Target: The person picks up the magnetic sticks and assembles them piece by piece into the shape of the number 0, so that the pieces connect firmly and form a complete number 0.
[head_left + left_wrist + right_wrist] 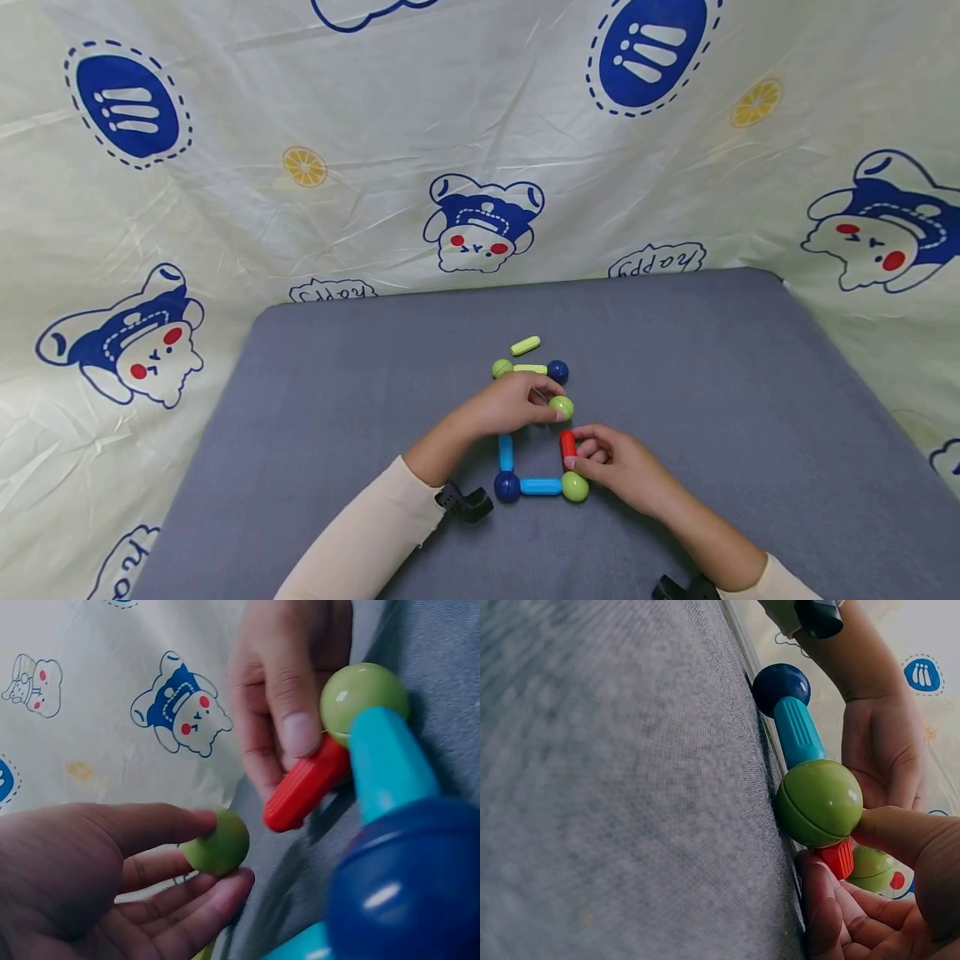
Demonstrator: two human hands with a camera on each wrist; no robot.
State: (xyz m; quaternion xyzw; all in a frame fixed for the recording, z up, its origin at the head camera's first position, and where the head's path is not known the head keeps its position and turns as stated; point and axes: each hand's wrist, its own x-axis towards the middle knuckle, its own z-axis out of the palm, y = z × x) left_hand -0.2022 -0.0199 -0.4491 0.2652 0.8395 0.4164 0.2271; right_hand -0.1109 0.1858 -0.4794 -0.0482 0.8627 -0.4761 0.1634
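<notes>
My left hand (513,404) pinches a light green ball (562,407) between thumb and fingers, just beyond the free end of a red rod (567,448). My right hand (622,465) holds that red rod between thumb and fingers. At its near end the rod meets another green ball (575,487). From there a light blue rod (541,487) runs left to a dark blue ball (409,889), where a second light blue rod (506,452) points away from me. The left hand hides the far end of that second rod. In the left wrist view, a gap separates the held ball from the red rod.
Beyond my left hand lies a joined piece: a green ball (502,368), a yellow rod (531,368) and a dark blue ball (557,371). A loose yellow-green rod (525,345) lies farther back. The grey tabletop (337,400) ends at a printed cloth (360,208).
</notes>
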